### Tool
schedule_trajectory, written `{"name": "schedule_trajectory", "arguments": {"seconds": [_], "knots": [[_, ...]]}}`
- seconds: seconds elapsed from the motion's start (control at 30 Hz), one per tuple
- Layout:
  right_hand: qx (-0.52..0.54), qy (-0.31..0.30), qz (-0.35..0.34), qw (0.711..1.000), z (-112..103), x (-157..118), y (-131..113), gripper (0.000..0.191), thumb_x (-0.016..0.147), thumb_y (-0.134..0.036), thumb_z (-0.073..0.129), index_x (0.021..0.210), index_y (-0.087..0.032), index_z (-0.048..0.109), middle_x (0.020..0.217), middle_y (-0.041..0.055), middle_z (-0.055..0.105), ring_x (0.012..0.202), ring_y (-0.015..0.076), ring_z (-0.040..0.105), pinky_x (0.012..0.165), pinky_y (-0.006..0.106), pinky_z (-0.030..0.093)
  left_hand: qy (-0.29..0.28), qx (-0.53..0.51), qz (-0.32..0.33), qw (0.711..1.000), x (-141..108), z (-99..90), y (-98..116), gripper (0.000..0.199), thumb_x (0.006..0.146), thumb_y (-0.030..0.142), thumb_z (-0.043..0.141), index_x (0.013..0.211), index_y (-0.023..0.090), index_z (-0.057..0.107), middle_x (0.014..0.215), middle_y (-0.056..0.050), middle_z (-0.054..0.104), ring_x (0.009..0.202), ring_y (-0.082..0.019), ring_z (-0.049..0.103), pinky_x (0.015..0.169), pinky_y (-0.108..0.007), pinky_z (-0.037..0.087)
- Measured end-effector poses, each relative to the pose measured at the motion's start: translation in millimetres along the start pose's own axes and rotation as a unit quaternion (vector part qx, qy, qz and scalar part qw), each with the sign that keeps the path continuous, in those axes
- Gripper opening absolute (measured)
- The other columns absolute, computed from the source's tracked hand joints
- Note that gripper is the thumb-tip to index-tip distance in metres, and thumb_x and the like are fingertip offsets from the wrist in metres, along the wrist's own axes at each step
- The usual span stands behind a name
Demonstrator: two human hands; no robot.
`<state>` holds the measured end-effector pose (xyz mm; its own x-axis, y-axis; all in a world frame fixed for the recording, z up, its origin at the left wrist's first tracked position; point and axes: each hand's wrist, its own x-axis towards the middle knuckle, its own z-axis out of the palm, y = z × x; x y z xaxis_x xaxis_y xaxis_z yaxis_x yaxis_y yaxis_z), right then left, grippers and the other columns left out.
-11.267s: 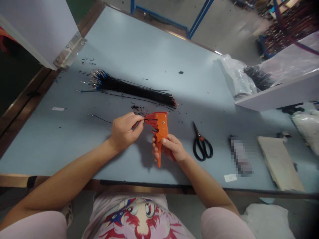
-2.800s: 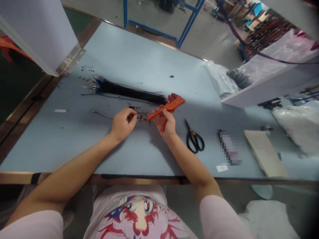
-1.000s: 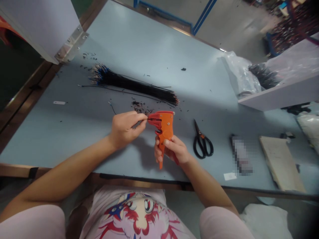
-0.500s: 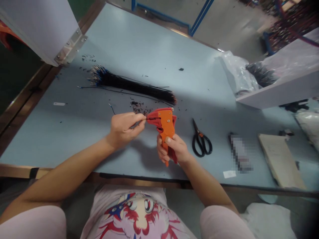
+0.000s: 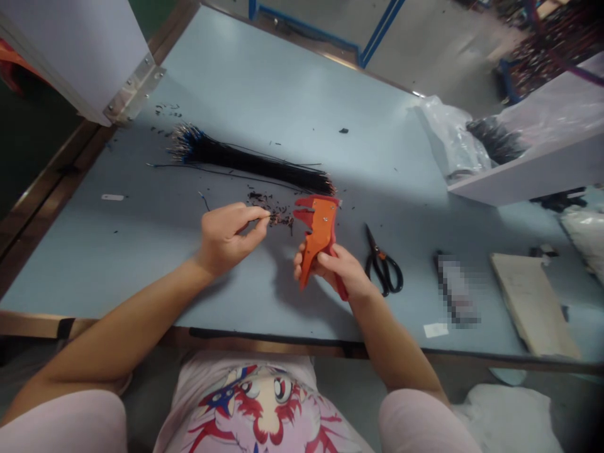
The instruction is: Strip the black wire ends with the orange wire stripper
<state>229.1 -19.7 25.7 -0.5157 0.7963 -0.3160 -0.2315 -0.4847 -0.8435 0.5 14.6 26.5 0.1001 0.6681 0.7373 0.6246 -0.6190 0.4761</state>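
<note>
I count two bare hands: the left hand (image 5: pixel 231 236) pinches one black wire (image 5: pixel 205 202) between thumb and forefinger, and the right hand (image 5: pixel 343 269) has its fingers wrapped round the handles of one orange-and-red stripper (image 5: pixel 323 221), whose jaws stand parted, clear of the wire, above the table (image 5: pixel 264 69). Beyond them I see one bundle of wires (image 5: pixel 259 163), too many to number, one loose strand (image 5: pixel 212 168) beside it, and uncountable dark scraps (image 5: pixel 257 197) nearer me. To the right lie one pair of scissors (image 5: pixel 380 254), one white card (image 5: pixel 436 330) and one flat tan slab (image 5: pixel 531 302). For containers, I find one clear plastic bag (image 5: pixel 448 138) around a dark clump (image 5: pixel 495 137), and one blue-edged bin (image 5: pixel 508 82) holding blurred reddish-brown pieces (image 5: pixel 533 63).
</note>
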Motion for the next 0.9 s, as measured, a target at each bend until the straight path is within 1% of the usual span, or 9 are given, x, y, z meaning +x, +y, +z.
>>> {"name": "schedule_trajectory", "arguments": {"seconds": [0.07, 0.13, 0.23, 0.3, 0.37, 0.47, 0.57, 0.7, 0.9], "knots": [[-0.061, 0.020, -0.006, 0.998, 3, 0, 0, 0.035, 0.079, -0.035, 0.067, 0.104, -0.014, 0.056, 0.097, 0.0109, 0.062, 0.079, 0.0220, 0.065, 0.066, 0.035, 0.054, -0.007, 0.006, 0.001, 1.000, 0, 0.2, -1, 0.009, 0.079, 0.021, 0.060, 0.075, 0.017, 0.068, 0.052, 0.003, 0.056, 0.044, -0.007, 0.044, 0.046, -0.020, 0.032], [-0.115, 0.035, -0.026, 0.992, 5, -1, -1, 0.032, 0.078, -0.034, 0.067, 0.101, -0.014, 0.056, 0.094, 0.0095, 0.061, 0.077, 0.0205, 0.064, 0.063, 0.032, 0.054, -0.014, 0.007, 0.002, 1.000, -1, 0.7, -2, 0.009, 0.079, 0.021, 0.060, 0.076, 0.017, 0.068, 0.053, 0.003, 0.058, 0.045, -0.007, 0.045, 0.046, -0.021, 0.032], [-0.152, 0.049, -0.041, 0.986, 7, -1, -3, 0.029, 0.080, -0.033, 0.066, 0.100, -0.015, 0.056, 0.089, 0.0078, 0.060, 0.075, 0.0193, 0.064, 0.062, 0.030, 0.052, -0.015, 0.003, 0.001, 1.000, -1, 1.8, -4, 0.009, 0.079, 0.020, 0.061, 0.077, 0.017, 0.068, 0.053, 0.003, 0.058, 0.046, -0.007, 0.046, 0.046, -0.021, 0.033], [-0.138, 0.051, -0.026, 0.989, 7, -1, -3, 0.030, 0.079, -0.033, 0.066, 0.101, -0.015, 0.056, 0.089, 0.0079, 0.060, 0.074, 0.0194, 0.064, 0.062, 0.030, 0.053, -0.018, 0.004, -0.005, 1.000, -1, 2.6, -4, 0.009, 0.080, 0.021, 0.060, 0.077, 0.017, 0.068, 0.053, 0.003, 0.058, 0.046, -0.007, 0.046, 0.047, -0.021, 0.033], [-0.101, 0.045, -0.010, 0.994, 6, 0, -1, 0.033, 0.078, -0.033, 0.067, 0.102, -0.014, 0.056, 0.091, 0.0084, 0.060, 0.076, 0.0202, 0.064, 0.063, 0.032, 0.054, -0.021, 0.003, -0.007, 1.000, -1, 3.2, -4, 0.009, 0.080, 0.021, 0.060, 0.077, 0.017, 0.068, 0.053, 0.003, 0.057, 0.046, -0.007, 0.046, 0.047, -0.021, 0.033], [-0.039, 0.013, 0.000, 0.999, 6, -1, 2, 0.035, 0.078, -0.033, 0.067, 0.104, -0.012, 0.056, 0.090, 0.0092, 0.061, 0.076, 0.0214, 0.064, 0.063, 0.035, 0.055, -0.021, -0.008, -0.003, 1.000, -1, 3.7, -2, 0.007, 0.079, 0.019, 0.061, 0.077, 0.017, 0.068, 0.053, 0.003, 0.057, 0.046, -0.007, 0.045, 0.047, -0.021, 0.033], [-0.003, -0.027, 0.009, 1.000, 8, -3, 2, 0.034, 0.079, -0.032, 0.066, 0.104, -0.011, 0.056, 0.089, 0.0092, 0.061, 0.075, 0.0215, 0.064, 0.061, 0.037, 0.056, -0.019, -0.017, 0.002, 1.000, -1, 4.5, 0, 0.007, 0.078, 0.018, 0.061, 0.076, 0.017, 0.067, 0.054, 0.003, 0.057, 0.046, -0.007, 0.045, 0.047, -0.021, 0.034], [0.002, -0.057, 0.009, 0.998, 12, -4, 2, 0.030, 0.080, -0.030, 0.065, 0.102, -0.011, 0.056, 0.087, 0.0090, 0.061, 0.073, 0.0216, 0.063, 0.056, 0.035, 0.056, -0.025, -0.027, 0.002, 0.999, -3, 6.1, 1, 0.007, 0.078, 0.018, 0.059, 0.076, 0.018, 0.067, 0.055, 0.002, 0.058, 0.047, -0.007, 0.047, 0.047, -0.021, 0.035], [0.009, -0.061, 0.022, 0.998, 15, -5, 4, 0.030, 0.081, -0.031, 0.065, 0.101, -0.011, 0.055, 0.082, 0.0085, 0.062, 0.069, 0.0209, 0.065, 0.057, 0.036, 0.056, -0.038, -0.049, -0.010, 0.998, -6, 8.0, 2, 0.005, 0.077, 0.017, 0.061, 0.077, 0.017, 0.066, 0.055, 0.003, 0.057, 0.047, -0.007, 0.046, 0.048, -0.020, 0.034]]}}
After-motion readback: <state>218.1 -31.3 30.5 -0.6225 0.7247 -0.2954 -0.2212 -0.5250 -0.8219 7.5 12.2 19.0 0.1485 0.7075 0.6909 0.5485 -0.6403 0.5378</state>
